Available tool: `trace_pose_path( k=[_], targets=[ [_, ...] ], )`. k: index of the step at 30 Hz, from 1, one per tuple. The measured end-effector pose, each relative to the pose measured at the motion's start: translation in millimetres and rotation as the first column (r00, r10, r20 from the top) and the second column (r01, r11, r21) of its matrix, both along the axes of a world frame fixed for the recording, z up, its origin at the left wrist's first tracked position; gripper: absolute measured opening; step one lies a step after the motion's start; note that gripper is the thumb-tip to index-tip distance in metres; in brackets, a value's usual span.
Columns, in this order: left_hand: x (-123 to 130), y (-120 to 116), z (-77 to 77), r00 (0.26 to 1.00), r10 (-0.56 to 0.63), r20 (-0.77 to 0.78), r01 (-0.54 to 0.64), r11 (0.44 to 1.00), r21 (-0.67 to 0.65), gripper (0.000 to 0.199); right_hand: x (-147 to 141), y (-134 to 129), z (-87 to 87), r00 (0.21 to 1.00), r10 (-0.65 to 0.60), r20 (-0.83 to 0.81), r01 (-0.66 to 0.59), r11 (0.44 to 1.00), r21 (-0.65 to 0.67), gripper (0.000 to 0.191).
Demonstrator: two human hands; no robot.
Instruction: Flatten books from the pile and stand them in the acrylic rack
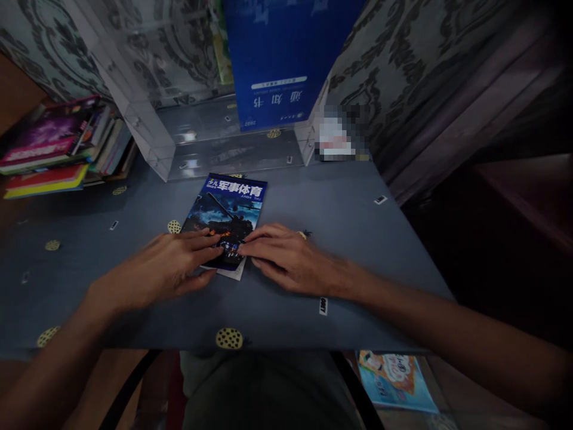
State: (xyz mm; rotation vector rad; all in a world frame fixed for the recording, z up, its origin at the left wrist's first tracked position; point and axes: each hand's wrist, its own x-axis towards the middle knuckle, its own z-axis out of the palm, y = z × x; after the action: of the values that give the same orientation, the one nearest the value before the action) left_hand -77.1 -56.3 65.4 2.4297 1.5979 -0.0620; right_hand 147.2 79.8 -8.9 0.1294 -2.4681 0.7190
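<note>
A dark blue booklet (226, 209) with white characters and a tank picture lies on the grey-blue tablecloth in front of me. Some white paper (235, 272) shows from beneath its lower edge. My left hand (176, 263) rests with its fingers extended on the booklet's lower left part. From the other side, my right hand (290, 257) touches the lower right part with its fingertips, fingers stretched out. Neither hand is wrapped around the booklet.
A clear acrylic rack (152, 140) stands behind the booklet, with a large blue folder (286, 65) upright in it. Stacked books (54, 140) are at the far left. Below the table's right front edge lies a light blue packet (398, 382).
</note>
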Motion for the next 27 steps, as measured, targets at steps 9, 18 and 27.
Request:
trace_pose_path(
  k=[9,18,27],
  targets=[
    [0.3,-0.8,-1.9,1.0,0.018,-0.004,-0.018,1.0,-0.018,0.037,-1.1,-1.4,-0.7,0.999,0.032,-0.018,-0.032,0.999,-0.001,0.029],
    [3.3,-1.9,-1.6,0.999,0.052,0.0,-0.052,0.998,-0.026,0.033,-0.5,-14.1,2.7,0.988,0.157,0.001,-0.157,0.987,0.037,0.026],
    [1.0,1.3,-11.3,0.986,0.161,0.051,-0.166,0.981,0.101,0.032,3.1,-25.2,10.2,0.974,0.177,0.144,-0.188,0.98,0.064,0.018]
  ],
)
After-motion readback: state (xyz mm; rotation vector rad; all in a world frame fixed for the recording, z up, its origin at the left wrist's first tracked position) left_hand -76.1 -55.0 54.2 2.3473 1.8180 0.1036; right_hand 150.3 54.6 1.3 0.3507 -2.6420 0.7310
